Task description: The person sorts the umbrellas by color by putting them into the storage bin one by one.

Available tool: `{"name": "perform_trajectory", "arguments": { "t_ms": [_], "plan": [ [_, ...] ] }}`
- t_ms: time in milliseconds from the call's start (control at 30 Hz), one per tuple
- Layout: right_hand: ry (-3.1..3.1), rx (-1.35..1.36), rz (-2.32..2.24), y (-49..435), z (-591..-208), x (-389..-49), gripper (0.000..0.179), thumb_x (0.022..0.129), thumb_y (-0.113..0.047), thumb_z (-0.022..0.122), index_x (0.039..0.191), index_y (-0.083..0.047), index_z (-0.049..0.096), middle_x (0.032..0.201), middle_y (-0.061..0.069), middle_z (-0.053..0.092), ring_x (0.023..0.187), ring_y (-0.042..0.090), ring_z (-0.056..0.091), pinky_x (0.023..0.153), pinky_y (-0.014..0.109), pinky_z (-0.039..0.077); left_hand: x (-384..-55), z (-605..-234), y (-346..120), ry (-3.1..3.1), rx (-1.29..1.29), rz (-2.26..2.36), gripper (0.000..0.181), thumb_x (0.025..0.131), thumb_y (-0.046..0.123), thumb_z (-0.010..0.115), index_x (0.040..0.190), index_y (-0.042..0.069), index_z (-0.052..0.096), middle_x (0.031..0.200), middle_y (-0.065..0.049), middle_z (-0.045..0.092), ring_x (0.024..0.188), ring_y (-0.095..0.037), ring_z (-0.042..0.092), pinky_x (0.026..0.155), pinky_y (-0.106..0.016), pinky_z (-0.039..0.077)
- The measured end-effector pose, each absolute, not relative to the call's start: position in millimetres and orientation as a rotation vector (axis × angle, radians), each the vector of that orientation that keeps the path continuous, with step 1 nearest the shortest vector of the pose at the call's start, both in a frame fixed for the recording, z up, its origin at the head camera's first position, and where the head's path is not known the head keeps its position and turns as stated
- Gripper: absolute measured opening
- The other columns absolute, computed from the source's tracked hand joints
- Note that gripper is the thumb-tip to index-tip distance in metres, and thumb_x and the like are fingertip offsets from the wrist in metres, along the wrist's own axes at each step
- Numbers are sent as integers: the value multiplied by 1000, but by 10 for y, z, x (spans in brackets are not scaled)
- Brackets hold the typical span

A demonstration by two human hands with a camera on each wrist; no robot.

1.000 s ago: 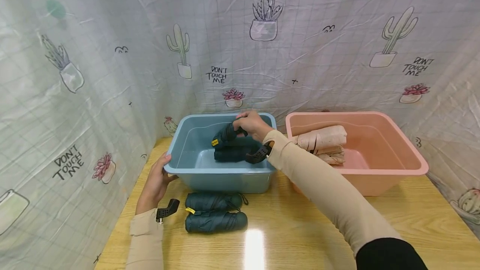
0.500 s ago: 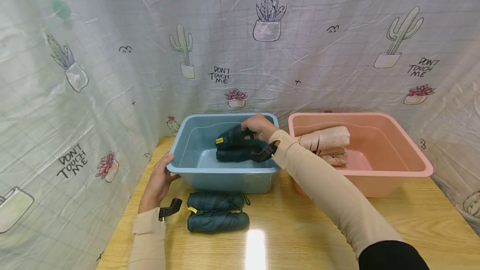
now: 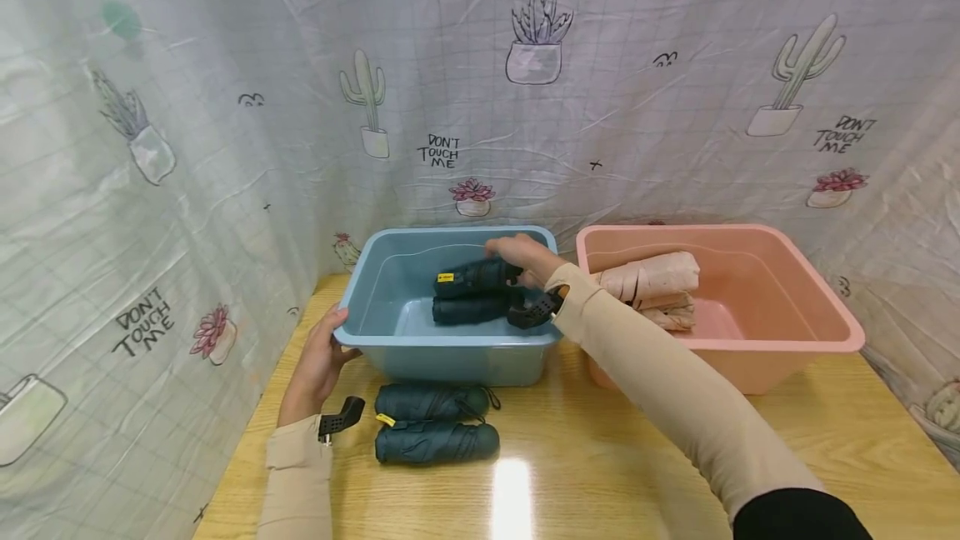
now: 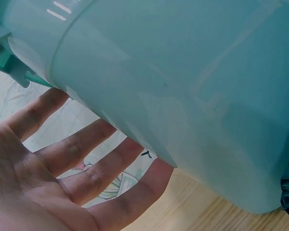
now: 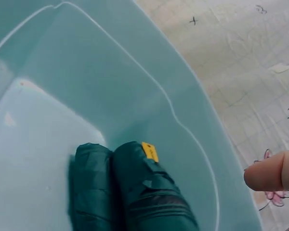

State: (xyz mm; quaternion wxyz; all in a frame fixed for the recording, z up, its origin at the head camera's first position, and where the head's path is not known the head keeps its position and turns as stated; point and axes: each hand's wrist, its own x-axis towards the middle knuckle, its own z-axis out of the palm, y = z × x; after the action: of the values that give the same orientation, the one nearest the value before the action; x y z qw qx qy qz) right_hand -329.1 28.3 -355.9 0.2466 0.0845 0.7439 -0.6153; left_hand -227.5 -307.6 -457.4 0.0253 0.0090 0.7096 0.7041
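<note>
Inside the blue bin two dark green folded umbrellas lie side by side. The farther umbrella carries a yellow tag; the nearer umbrella rests along it. My right hand hovers over their right ends, and in the right wrist view one straight finger stands apart from them. With fingers stretched out, my left hand touches the bin's left end near the front corner; the left wrist view shows fingertips along its outer wall. Two more dark umbrellas lie on the table before the bin.
A pink bin stands to the right, holding a pale pink rolled bundle and a brownish one. Behind both bins and along the left hangs a printed plastic curtain. Under everything is a wooden table.
The farther umbrella has gone from tilted in my right hand to lying flat beside the nearer one. My right hand has let go of it. The left hand keeps its place at the bin.
</note>
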Motion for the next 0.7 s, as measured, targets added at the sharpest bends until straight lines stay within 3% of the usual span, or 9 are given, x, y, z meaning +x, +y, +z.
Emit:
{"name": "perform_trajectory", "arguments": {
  "t_ms": [133, 300, 500, 700],
  "plan": [
    [2051, 165, -1642, 353, -3520, -3246, 51, 102, -27, 56, 148, -6, 51, 171, 8, 14, 156, 32, 19, 117, 59, 37, -2289, -4586, -3074, 2194, 30, 2170, 61, 108, 48, 37, 158, 13, 35, 159, -16, 37, 140, -30, 37, 112, -76, 26],
    [2057, 97, -1612, 420, -3471, -3207, 45, 105, -30, 50, 142, -6, 58, 172, 9, 11, 159, 32, 13, 119, 60, 34, -2289, -4591, -3088, 2201, 27, 2172, 62, 108, 48, 37, 158, 13, 36, 158, -16, 37, 139, -31, 38, 112, -76, 26],
    [2072, 43, -1550, 445, -3409, -3136, 48, 105, -29, 48, 147, -7, 54, 173, 7, 6, 155, 43, 20, 122, 53, 32, -2269, -4586, -3086, 2190, 36, 2173, 62, 108, 48, 37, 158, 12, 34, 160, -17, 36, 142, -33, 35, 112, -77, 25],
    [2052, -104, -1656, 481, -3293, -3017, 51, 105, -22, 51, 150, -2, 38, 164, 14, 30, 145, 39, 41, 119, 48, 38, -2267, -4572, -3073, 2182, 25, 2175, 63, 107, 49, 37, 158, 12, 35, 160, -16, 36, 142, -32, 34, 113, -77, 25]
  ]
}}
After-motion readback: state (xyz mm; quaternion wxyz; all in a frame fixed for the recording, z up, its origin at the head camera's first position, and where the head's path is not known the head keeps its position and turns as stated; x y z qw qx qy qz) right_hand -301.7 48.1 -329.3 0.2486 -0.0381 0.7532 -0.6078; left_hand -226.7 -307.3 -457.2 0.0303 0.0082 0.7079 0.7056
